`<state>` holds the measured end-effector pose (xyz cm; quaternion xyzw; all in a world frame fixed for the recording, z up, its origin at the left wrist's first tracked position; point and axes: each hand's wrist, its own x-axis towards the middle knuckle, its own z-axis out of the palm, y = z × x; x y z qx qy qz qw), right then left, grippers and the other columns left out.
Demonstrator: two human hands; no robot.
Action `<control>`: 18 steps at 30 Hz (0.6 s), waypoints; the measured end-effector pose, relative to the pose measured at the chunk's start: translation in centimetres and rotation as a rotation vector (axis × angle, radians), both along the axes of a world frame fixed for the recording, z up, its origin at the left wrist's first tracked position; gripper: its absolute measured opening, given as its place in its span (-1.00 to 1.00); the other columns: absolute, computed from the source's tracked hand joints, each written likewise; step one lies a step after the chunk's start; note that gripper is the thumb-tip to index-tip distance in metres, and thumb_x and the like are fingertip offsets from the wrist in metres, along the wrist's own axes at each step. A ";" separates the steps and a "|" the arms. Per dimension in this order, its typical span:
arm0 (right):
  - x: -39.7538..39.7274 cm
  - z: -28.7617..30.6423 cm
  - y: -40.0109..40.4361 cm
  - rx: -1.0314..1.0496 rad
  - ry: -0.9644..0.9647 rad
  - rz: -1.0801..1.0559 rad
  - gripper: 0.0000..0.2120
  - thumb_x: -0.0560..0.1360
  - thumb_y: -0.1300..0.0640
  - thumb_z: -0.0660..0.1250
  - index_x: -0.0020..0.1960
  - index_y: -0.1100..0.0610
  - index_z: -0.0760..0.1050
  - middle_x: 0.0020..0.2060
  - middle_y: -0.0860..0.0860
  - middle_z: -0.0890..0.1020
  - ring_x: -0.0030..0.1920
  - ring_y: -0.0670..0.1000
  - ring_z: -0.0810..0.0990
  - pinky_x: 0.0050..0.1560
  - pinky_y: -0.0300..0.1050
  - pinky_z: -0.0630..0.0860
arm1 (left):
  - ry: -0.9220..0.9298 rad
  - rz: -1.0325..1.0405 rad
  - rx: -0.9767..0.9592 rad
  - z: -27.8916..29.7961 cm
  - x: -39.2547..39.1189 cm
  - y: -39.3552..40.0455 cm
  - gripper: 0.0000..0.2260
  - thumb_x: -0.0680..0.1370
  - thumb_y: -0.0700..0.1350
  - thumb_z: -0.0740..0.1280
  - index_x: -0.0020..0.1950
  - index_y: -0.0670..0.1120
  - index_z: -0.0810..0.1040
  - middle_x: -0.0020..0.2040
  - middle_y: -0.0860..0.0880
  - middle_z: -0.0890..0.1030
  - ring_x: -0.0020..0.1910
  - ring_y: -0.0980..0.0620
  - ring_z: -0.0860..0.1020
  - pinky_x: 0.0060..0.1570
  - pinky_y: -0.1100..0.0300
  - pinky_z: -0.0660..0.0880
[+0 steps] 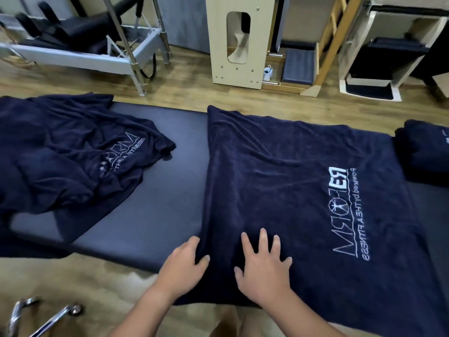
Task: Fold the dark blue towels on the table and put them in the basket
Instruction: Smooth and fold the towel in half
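A dark blue towel (291, 190) lies spread across the desk (155, 190), logo side up, its near edge hanging over the desk's front edge toward the person. The left hand (182, 266) sits at the towel's near-left edge: the thumb lies on top and the fingers curl at the hem, apparently pinching it, probably to have that edge ready to lift for a fold. The right hand (263, 268) rests flat on the cloth just beside it, fingers spread and straight, holding nothing; it looks placed to press the fabric smooth and keep it from sliding while the other hand works the edge.

A second towel (68, 152) lies crumpled on the left of the desk, well apart from the first, still unfolded. At the right edge of the view a folded stack (425, 152) of the same dark cloth sits on the desk, touching or nearly touching the spread towel's far-right corner; whether it rests in anything cannot be told. No basket can be made out.

Judging from this, the fold of the spread towel is only beginning, with the crumpled one waiting. The thick pile may drag on the desk, so the pinned side matters
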<state>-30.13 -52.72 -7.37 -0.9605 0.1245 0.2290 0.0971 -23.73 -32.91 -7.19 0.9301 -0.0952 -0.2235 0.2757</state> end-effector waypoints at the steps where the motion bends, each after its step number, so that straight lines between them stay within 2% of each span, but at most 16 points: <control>1: -0.5 0.4 0.2 0.027 0.037 0.000 -0.18 0.55 -0.30 0.18 0.61 -0.17 -0.25 0.59 0.12 -0.27 0.56 0.36 -0.25 0.36 0.52 0.17 | 0.005 -0.010 0.011 -0.1 -1.3 0.6 -0.65 0.55 0.11 0.33 0.29 0.05 0.41 0.23 0.12 0.54 0.24 0.02 0.52 0.21 0.08 0.46; 2: -0.8 0.6 0.3 0.058 0.062 -0.002 -0.15 0.55 -0.29 0.19 0.60 -0.19 -0.29 0.59 0.10 -0.32 0.56 0.35 -0.29 0.36 0.53 0.16 | 0.007 -0.047 0.041 -0.4 -2.4 1.2 -0.43 0.52 0.15 0.34 0.49 0.06 0.30 0.35 0.12 0.45 0.35 0.03 0.45 0.30 0.12 0.42; 4: -1.0 0.4 0.3 0.100 0.102 0.004 -0.13 0.56 -0.29 0.21 0.59 -0.21 -0.34 0.57 0.09 -0.39 0.55 0.34 -0.36 0.36 0.54 0.12 | 0.013 -0.126 0.084 -0.9 -4.7 2.4 -0.10 0.44 0.24 0.38 0.65 0.10 -0.03 0.43 0.12 0.31 0.42 0.06 0.37 0.33 0.16 0.40; 6: -1.0 0.2 0.1 0.105 0.110 0.017 -0.13 0.56 -0.28 0.22 0.58 -0.21 -0.35 0.57 0.09 -0.40 0.55 0.33 -0.37 0.36 0.55 0.12 | 0.048 -0.176 0.101 -1.6 -6.7 3.4 0.08 0.39 0.23 0.45 0.63 0.15 -0.27 0.40 0.10 0.24 0.37 0.05 0.38 0.26 0.18 0.44; 8: -0.9 0.0 0.2 0.099 0.107 0.010 -0.12 0.56 -0.28 0.23 0.58 -0.22 -0.34 0.57 0.08 -0.39 0.55 0.32 -0.37 0.36 0.56 0.11 | 0.070 -0.184 0.102 -2.3 -8.1 4.2 0.10 0.45 0.04 0.48 0.57 0.23 -0.40 0.44 0.05 0.24 0.34 -0.01 0.42 0.20 0.18 0.45; 10: -1.1 -0.1 0.3 0.092 0.099 0.005 -0.13 0.56 -0.29 0.23 0.58 -0.22 -0.34 0.57 0.08 -0.39 0.55 0.32 -0.37 0.37 0.56 0.10 | 0.021 -0.081 0.029 -2.9 -8.6 4.7 -0.02 0.52 -0.11 0.41 0.61 0.20 -0.30 0.53 0.01 0.30 0.39 -0.03 0.42 0.23 0.19 0.42; 12: -1.3 -0.3 0.3 0.090 0.093 0.004 -0.14 0.56 -0.29 0.22 0.58 -0.23 -0.34 0.58 0.06 -0.40 0.56 0.31 -0.37 0.38 0.56 0.08 | -0.132 0.055 -0.083 -3.4 -9.0 4.5 -0.21 0.52 -0.14 0.42 0.65 0.06 0.09 0.47 0.01 0.46 0.36 -0.02 0.48 0.23 0.19 0.43; 14: -1.4 -0.4 0.2 0.087 0.088 0.007 -0.14 0.56 -0.31 0.21 0.58 -0.25 -0.34 0.58 0.05 -0.39 0.56 0.30 -0.36 0.38 0.56 0.08 | -0.274 0.184 -0.175 -3.4 -9.1 3.7 -0.45 0.49 -0.17 0.47 0.47 0.01 0.44 0.26 0.05 0.63 0.21 -0.01 0.58 0.14 0.21 0.47; 15: -1.3 -0.4 0.1 0.087 0.092 0.005 -0.14 0.55 -0.32 0.21 0.58 -0.26 -0.34 0.58 0.05 -0.38 0.57 0.30 -0.35 0.38 0.56 0.08 | -0.311 0.229 -0.201 -3.5 -9.1 3.4 -0.56 0.47 -0.18 0.48 0.34 0.01 0.54 0.15 0.08 0.66 0.12 0.00 0.62 0.09 0.20 0.49; 16: -1.4 -0.4 0.1 0.086 0.100 0.001 -0.14 0.55 -0.33 0.21 0.57 -0.26 -0.34 0.58 0.04 -0.38 0.57 0.29 -0.35 0.38 0.56 0.08 | -0.316 0.257 -0.222 -3.4 -9.2 3.4 -0.62 0.47 -0.18 0.47 0.26 0.02 0.57 0.08 0.11 0.67 0.08 0.01 0.63 0.08 0.17 0.51; 18: -1.4 -0.3 0.3 0.083 0.117 -0.007 -0.15 0.56 -0.33 0.20 0.57 -0.27 -0.35 0.58 0.03 -0.38 0.57 0.28 -0.36 0.39 0.55 0.07 | -0.276 0.256 -0.267 -3.5 -9.5 3.6 -0.55 0.45 -0.21 0.45 0.33 0.02 0.53 0.15 0.12 0.62 0.18 0.08 0.59 0.20 0.11 0.51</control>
